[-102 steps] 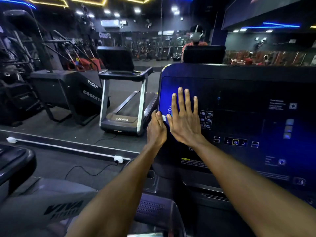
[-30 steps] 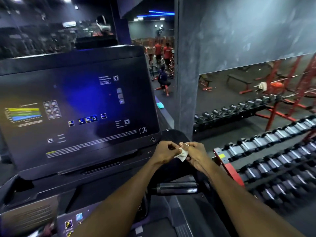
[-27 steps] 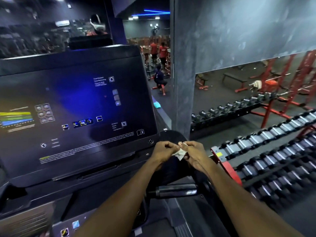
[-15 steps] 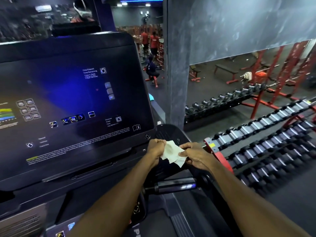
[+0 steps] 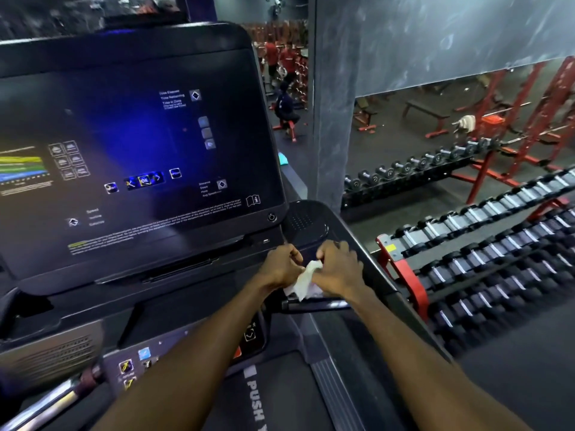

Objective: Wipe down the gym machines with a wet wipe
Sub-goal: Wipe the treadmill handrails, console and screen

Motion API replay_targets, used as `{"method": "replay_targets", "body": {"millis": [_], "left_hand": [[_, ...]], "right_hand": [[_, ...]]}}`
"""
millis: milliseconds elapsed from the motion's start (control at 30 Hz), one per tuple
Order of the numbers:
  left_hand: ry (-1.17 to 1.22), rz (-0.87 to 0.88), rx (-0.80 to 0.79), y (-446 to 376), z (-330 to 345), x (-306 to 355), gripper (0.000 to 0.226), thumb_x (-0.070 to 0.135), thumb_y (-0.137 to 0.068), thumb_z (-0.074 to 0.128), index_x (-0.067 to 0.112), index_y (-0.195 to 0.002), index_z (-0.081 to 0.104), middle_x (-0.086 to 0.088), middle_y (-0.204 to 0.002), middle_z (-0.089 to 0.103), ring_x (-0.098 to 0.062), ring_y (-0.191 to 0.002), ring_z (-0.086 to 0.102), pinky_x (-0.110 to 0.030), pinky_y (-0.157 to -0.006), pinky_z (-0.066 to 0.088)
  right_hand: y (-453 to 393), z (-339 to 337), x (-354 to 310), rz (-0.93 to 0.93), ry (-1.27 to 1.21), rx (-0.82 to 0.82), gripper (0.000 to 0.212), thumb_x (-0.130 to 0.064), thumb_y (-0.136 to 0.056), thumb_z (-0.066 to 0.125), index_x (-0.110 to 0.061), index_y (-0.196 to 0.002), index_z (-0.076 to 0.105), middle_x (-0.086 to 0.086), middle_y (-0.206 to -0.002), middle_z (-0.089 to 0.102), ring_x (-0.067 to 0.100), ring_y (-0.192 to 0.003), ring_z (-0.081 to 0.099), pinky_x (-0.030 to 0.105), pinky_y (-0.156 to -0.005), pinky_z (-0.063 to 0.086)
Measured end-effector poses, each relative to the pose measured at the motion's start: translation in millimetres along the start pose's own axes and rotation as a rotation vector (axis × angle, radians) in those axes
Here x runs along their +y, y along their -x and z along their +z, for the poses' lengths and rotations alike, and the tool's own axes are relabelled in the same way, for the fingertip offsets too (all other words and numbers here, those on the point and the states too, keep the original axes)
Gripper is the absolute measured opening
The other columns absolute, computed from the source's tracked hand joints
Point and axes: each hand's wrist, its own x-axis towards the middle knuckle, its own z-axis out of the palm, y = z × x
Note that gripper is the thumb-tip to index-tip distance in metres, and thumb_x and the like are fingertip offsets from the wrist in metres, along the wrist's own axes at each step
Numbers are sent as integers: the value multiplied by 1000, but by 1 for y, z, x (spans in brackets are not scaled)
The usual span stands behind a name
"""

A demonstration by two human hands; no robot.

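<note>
Both the left hand [image 5: 281, 266] and the right hand [image 5: 337, 269] have their fingers curled and pinched on a crumpled white wet wipe [image 5: 304, 280], held between them just above the treadmill's handlebar [image 5: 314, 304], below the right corner of its dark console screen [image 5: 140, 157].

Console screen [image 5: 133, 144]: far left, above the control panel [image 5: 137, 365].
Hands: left hand [image 5: 280, 269] and right hand [image 5: 339, 269] just right of the screen's near corner, wet wipe [image 5: 306, 279] between them.
Handlebar [image 5: 314, 304]: directly under the wipe.
Dumbbell rack [image 5: 485, 253]: right of the machine.
Pillar [image 5: 333, 104]: behind, between screen and rack.
</note>
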Motion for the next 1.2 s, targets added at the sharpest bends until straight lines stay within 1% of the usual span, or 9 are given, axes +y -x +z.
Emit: {"method": "replay_targets", "body": {"millis": [67, 200, 400, 633, 767, 867, 933, 1033, 1200], "left_hand": [[-50, 77, 18, 9, -2, -5, 5, 7, -84, 66, 9, -87, 64, -9, -89, 69, -21, -82, 60, -21, -64, 36], [-135, 88, -12, 22, -8, -24, 10, 0, -81, 61, 9, -86, 65, -11, -90, 69, -23, -80, 64, -28, -64, 48], [-156, 70, 20, 24, -17, -42, 23, -6, -86, 51, 12, -85, 65, -5, -91, 67, -21, -85, 64, -35, -75, 56], [-50, 87, 45, 26, -27, -57, 29, -5, -92, 44, 11, -86, 68, -1, -92, 68, -13, -87, 63, -24, -75, 52], [-33, 90, 36, 25, -27, -57, 32, -6, -89, 42, 12, -83, 67, -1, -92, 68, -13, -86, 62, -12, -68, 46], [-96, 91, 12, 20, -20, -51, 29, -2, -87, 45, 13, -88, 70, -3, -96, 70, -18, -91, 63, -27, -79, 52], [-140, 65, -25, 17, -15, -44, 29, 0, -85, 46, 17, -87, 69, -2, -98, 71, -20, -94, 64, -34, -84, 53], [-198, 44, -69, 13, -13, -35, 29, 4, -84, 46, 25, -84, 66, 1, -100, 71, -21, -99, 63, -36, -91, 51], [-294, 63, -73, 13, -10, -34, 30, 6, -84, 47, 24, -94, 68, 1, -104, 71, -22, -101, 63, -32, -91, 43]], "right_hand": [[18, 17, -17, -200, -84, 148, 25, -13, -86, 57, -17, -111, 58, 7, -118, 49, 29, -110, 49, 43, -99, 40], [39, 67, -16, -333, -226, 28, 30, -7, -94, 44, -7, -121, 56, 10, -115, 55, 28, -100, 57, 48, -92, 47], [40, 96, 18, -390, 144, 200, 51, -43, -97, 15, -18, -107, 59, -1, -103, 59, 20, -99, 54, 38, -94, 39], [44, 122, -6, -448, 156, 274, 37, -41, -100, 26, -22, -111, 56, -4, -105, 58, 18, -105, 53, 46, -109, 35], [35, 115, 38, -259, 221, 433, 37, -43, -101, 28, -21, -102, 58, -1, -99, 60, 25, -97, 55, 45, -99, 38], [38, 127, 11, -133, 181, 443, 39, -42, -102, 26, -23, -100, 60, -2, -101, 60, 23, -104, 55, 53, -109, 32], [44, 136, 0, -226, 194, 425, 39, -43, -103, 27, -24, -113, 60, -4, -110, 60, 20, -112, 52, 54, -112, 29], [43, 123, 30, -297, 244, 403, 44, -46, -104, 24, -24, -122, 57, -6, -116, 58, 20, -116, 51, 53, -113, 27], [31, 120, 33, -49, 167, 417, 48, -46, -102, 18, -24, -104, 61, -2, -110, 60, 23, -115, 52, 55, -115, 23]]}}
